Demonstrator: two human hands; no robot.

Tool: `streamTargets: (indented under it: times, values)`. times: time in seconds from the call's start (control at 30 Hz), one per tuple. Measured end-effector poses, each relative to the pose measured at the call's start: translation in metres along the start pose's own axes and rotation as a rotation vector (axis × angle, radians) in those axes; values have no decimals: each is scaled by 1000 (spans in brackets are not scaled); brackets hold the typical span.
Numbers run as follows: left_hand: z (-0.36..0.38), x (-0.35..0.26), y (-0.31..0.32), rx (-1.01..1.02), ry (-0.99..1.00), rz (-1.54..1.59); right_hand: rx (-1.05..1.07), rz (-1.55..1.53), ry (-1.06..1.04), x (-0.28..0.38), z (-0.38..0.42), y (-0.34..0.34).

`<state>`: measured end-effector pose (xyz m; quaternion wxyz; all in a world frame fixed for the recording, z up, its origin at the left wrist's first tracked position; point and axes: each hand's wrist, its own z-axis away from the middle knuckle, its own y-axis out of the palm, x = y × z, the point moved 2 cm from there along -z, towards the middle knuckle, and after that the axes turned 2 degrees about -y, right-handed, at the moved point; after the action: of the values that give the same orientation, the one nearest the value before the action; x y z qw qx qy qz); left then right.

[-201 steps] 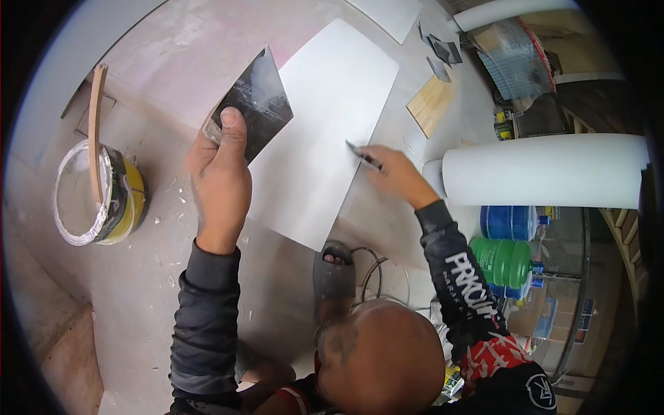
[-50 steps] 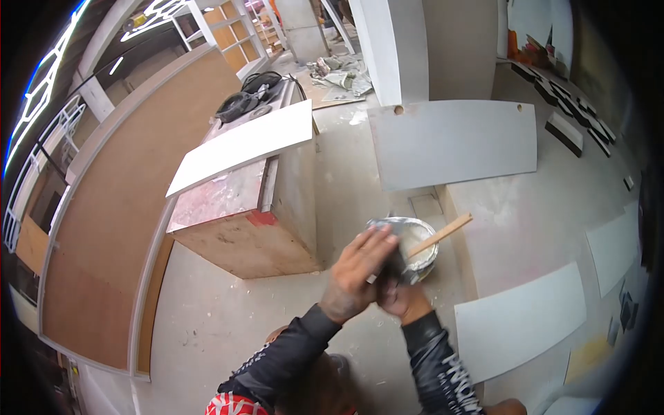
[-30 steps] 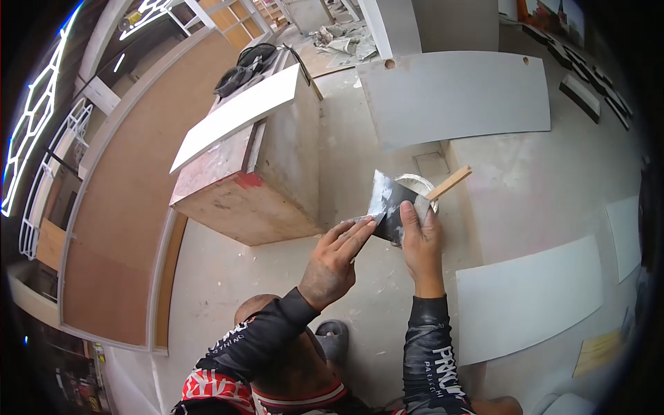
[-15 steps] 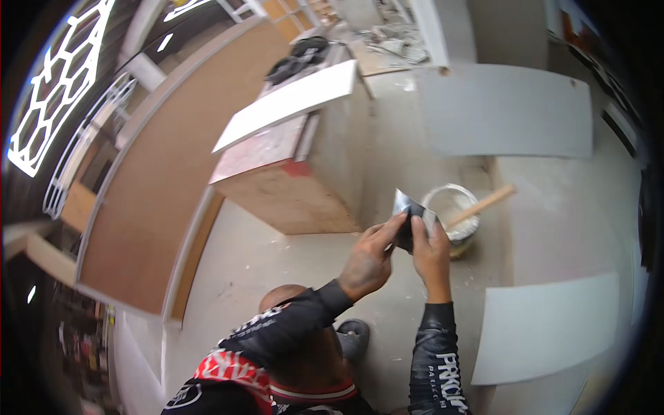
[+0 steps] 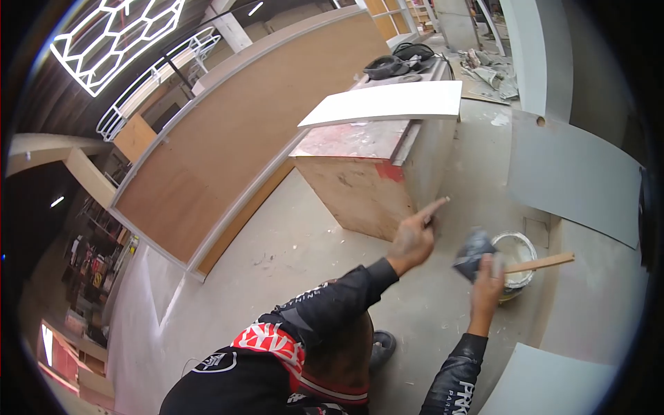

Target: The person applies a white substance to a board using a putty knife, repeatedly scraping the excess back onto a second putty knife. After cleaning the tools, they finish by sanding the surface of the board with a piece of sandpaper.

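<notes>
In front of me my right hand (image 5: 488, 282) grips a dark, flat putty spreader (image 5: 474, 254), slightly blurred by motion. Just beyond that hand stands a round bucket (image 5: 531, 243) with whitish paste on its rim and inside. A wooden stick (image 5: 546, 262) lies across the bucket's mouth. Apart from the spreader, my left hand (image 5: 413, 242) points its index finger forward, with a whitish smear at the fingertip. Its other fingers are curled and partly hidden, and I see nothing held in them.
A wooden box-like bench (image 5: 360, 190) bears a white panel (image 5: 387, 102) and a dark cable bundle (image 5: 401, 62). At the right are a grey panel (image 5: 581, 176) and a white panel (image 5: 560, 384). A large brown board (image 5: 242, 138) leans at the left.
My left hand has let go of the spreader and moved left of it, index finger outstretched. My right hand keeps the spreader. The view has turned left.
</notes>
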<state>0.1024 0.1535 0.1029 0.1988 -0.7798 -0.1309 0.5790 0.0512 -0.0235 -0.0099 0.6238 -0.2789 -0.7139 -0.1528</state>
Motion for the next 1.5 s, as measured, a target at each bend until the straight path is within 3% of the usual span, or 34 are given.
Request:
streamTargets:
  times: [0.07, 0.13, 0.17, 0.2, 0.27, 0.3, 0.33, 0.43, 0.47, 0.53, 0.57, 0.6, 0.63, 0.7, 0.73, 0.8, 0.83, 0.87, 0.93, 0.97, 1.0, 1.03, 1.07, 1.1, 1.13, 1.17, 1.2, 1.23, 1.27, 1.3, 1.33, 1.37, 1.43, 1.5]
  values:
    - [25, -2, 15, 41, 250, -96, -221, -236, 191, -2, -22, -12]
    - [43, -8, 40, 75, 452, -64, -284, -193, 243, 28, -17, -3]
    - [45, -6, 50, 144, 460, -65, -353, -149, 276, 40, -12, -3]
    - [40, -3, 50, 138, 451, -65, 9, -303, 47, 47, -10, 1]
    - [12, -2, 37, 2, 430, -131, 215, -245, 86, 39, -3, 6]
    - [-2, -3, 22, -28, 329, -143, 255, 5, -63, 31, 5, 11]
    - [-4, -1, 20, -33, 331, -153, 260, -5, -66, 23, 7, 16]
    - [11, 12, 30, 65, 243, -188, -80, -80, 138, 8, -8, 11]
    - [26, 11, 38, 115, 293, -185, -128, -319, 193, 13, -16, 5]
    - [40, 1, 50, 30, 455, -122, 115, -234, 39, 35, -12, 6]
    - [30, 8, 45, -12, 417, -153, 184, -321, 20, 40, -7, 12]
    - [9, 16, 35, -54, 382, -187, 255, -146, 32, 26, -2, 16]
    - [-7, -2, 12, 58, 41, -162, 373, -198, 15, 16, 7, 23]
    - [-14, 2, -3, -7, 61, -77, 499, -257, -12, -3, 13, 34]
    - [-13, 5, -9, -63, 78, 13, 592, -719, 155, -23, 7, 34]
    - [9, -2, -12, -56, 164, -101, 691, -1643, 531, -52, 2, 31]
    - [19, -8, -9, -19, 474, -180, 472, -1652, 827, -47, 1, 31]
    - [29, -15, -6, 17, 785, -252, 461, -1648, 834, -43, 2, 30]
    - [41, -12, 1, 213, 808, -387, 520, -1651, 899, -29, 9, 32]
    - [38, -4, 8, 222, 740, -323, 12, -1007, 1044, 34, 24, 50]
    - [33, 5, 16, 231, 673, -259, 614, -1532, 918, -27, 31, 50]
    - [21, 22, 19, 128, 670, -195, 922, -1735, 839, -19, 40, 62]
    - [9, 29, 14, 138, 442, -88, 804, -1651, 1121, -9, 49, 64]
    - [2, 48, 8, 86, 240, 93, 871, -1574, 991, -12, 56, 67]
    - [-7, 67, 2, 44, 95, 46, 960, -1536, 961, -32, 59, 75]
    - [-9, 63, -9, 27, -203, 35, 561, -1128, 1053, -19, 61, 69]
    - [-10, 77, -15, -9, -353, -18, 301, -996, 924, -23, 60, 63]
    - [-5, 103, -20, 64, -510, 456, -22, -872, 638, -34, 56, 62]
    - [-2, 90, -19, 68, -752, 768, -316, -710, 350, -43, 56, 58]
    - [-1, 90, -19, -46, -935, 863, -365, -688, 355, -40, 62, 49]
    - [1, 101, -28, 65, -1032, 857, -378, -467, 239, -28, 67, 40]
    - [4, 81, -27, 38, -1138, 896, -376, -244, 136, -19, 75, 37]
    - [9, 98, -34, 147, -1229, 994, -326, -145, -230, -3, 93, 44]
    - [12, 98, -32, 236, -1379, 1111, -243, -189, -443, 23, 107, 48]
